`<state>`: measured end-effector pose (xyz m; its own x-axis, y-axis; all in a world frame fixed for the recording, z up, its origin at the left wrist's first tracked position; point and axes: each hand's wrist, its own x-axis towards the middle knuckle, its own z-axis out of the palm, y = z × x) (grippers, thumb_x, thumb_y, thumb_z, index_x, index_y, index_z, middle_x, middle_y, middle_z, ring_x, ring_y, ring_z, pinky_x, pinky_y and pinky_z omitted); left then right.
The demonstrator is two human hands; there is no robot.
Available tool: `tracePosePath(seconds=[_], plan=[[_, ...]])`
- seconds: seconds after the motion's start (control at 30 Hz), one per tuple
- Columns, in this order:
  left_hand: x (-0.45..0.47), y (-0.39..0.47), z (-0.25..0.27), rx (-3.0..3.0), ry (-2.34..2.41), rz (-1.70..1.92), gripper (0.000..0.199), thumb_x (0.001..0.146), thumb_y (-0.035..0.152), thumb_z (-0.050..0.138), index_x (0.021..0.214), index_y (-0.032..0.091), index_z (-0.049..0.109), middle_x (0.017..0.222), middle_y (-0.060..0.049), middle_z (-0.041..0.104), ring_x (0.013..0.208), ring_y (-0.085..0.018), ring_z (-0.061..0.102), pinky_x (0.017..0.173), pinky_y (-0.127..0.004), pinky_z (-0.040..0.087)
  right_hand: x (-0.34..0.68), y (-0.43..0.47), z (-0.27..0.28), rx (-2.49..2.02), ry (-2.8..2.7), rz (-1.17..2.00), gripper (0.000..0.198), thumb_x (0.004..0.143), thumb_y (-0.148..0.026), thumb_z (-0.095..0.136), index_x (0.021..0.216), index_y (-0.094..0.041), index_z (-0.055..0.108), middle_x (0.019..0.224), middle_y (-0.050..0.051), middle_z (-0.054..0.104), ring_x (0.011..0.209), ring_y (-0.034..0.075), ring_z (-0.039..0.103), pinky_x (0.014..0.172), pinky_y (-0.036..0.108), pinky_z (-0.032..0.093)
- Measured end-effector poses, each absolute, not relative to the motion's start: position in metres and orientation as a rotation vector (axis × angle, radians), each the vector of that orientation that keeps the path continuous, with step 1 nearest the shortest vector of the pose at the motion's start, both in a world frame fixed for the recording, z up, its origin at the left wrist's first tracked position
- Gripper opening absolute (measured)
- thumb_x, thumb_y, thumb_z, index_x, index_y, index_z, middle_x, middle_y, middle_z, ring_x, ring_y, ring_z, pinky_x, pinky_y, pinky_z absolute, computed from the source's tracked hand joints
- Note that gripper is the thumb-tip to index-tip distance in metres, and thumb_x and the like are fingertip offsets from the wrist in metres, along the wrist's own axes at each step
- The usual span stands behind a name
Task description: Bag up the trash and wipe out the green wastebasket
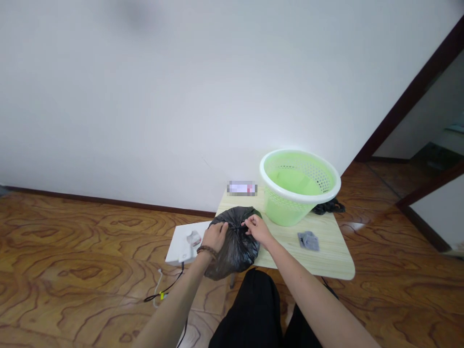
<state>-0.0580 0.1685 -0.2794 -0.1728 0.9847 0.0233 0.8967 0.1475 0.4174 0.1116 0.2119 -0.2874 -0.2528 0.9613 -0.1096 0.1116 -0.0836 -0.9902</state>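
Note:
A full black garbage bag (237,249) sits at the left front edge of the small light-wood table, its gathered top facing up. My left hand (215,235), with a braided bracelet on the wrist, lies along the bag's left side, its fingers closed on the plastic near the gathered top. From the right, my right hand (256,228) reaches the same spot, thumb and fingers pinched at the bag's twisted neck. Part of the neck is too small to make out between the hands. A green laundry basket (286,212) with a white rim stands just beyond my right hand.
On the table (326,261) lie a small grey folded cloth (308,240) and, behind the basket, a black crumpled bag (329,207). A blurred-out box (242,188) is by the wall. At left, a white surface (174,253) carries a power strip; cables (159,294) trail on the floor.

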Motion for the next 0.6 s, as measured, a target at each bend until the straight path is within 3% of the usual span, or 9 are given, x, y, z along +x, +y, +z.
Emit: tracePosePath(seconds=[0.07,0.13,0.27,0.4,0.6], plan=[[-0.057,0.160,-0.281,1.907,2.199,0.611,0.042,0.085,0.045,0.028,0.088,0.019,0.060,0.091,-0.007,0.059,0.091,-0.021,0.053,0.080,-0.034,0.038,0.121,0.209,-0.283,-1.290,-1.615,1.234,0.018,0.079,-0.036,0.044,0.079,-0.019,0.049,0.077,0.002,0.059,0.067,0.014,0.055,0.067,0.033,0.048],[-0.057,0.150,-0.286,1.929,2.241,0.733,0.042,0.084,0.047,0.032,0.106,0.021,0.055,0.104,-0.008,0.054,0.099,-0.022,0.049,0.085,-0.038,0.037,0.125,0.202,-0.281,-1.352,-1.746,0.968,0.024,0.080,-0.035,0.043,0.094,-0.018,0.052,0.095,0.007,0.058,0.087,0.018,0.055,0.082,0.037,0.043],[-0.060,0.135,-0.296,1.970,2.242,0.826,0.052,0.081,0.049,0.037,0.129,0.027,0.036,0.124,-0.008,0.041,0.116,-0.023,0.037,0.096,-0.044,0.030,0.115,0.179,-0.286,-1.515,-1.854,0.642,0.055,0.081,-0.039,0.043,0.129,-0.015,0.033,0.136,0.014,0.029,0.124,0.027,0.025,0.100,0.044,0.022],[-0.065,0.130,-0.306,1.892,2.263,0.822,0.058,0.080,0.049,0.039,0.134,0.030,0.026,0.132,-0.008,0.033,0.123,-0.025,0.031,0.098,-0.047,0.027,0.105,0.166,-0.297,-1.651,-1.935,0.643,0.063,0.083,-0.046,0.036,0.138,-0.022,0.016,0.145,0.009,0.005,0.129,0.031,0.011,0.101,0.048,0.016],[-0.062,0.129,-0.319,1.870,2.246,0.825,0.057,0.083,0.047,0.036,0.135,0.031,0.024,0.136,-0.008,0.030,0.124,-0.024,0.031,0.100,-0.045,0.027,0.108,0.175,-0.310,-1.688,-2.012,0.672,0.062,0.084,-0.053,0.028,0.137,-0.022,0.019,0.145,0.009,0.007,0.130,0.030,0.009,0.100,0.048,0.017]])
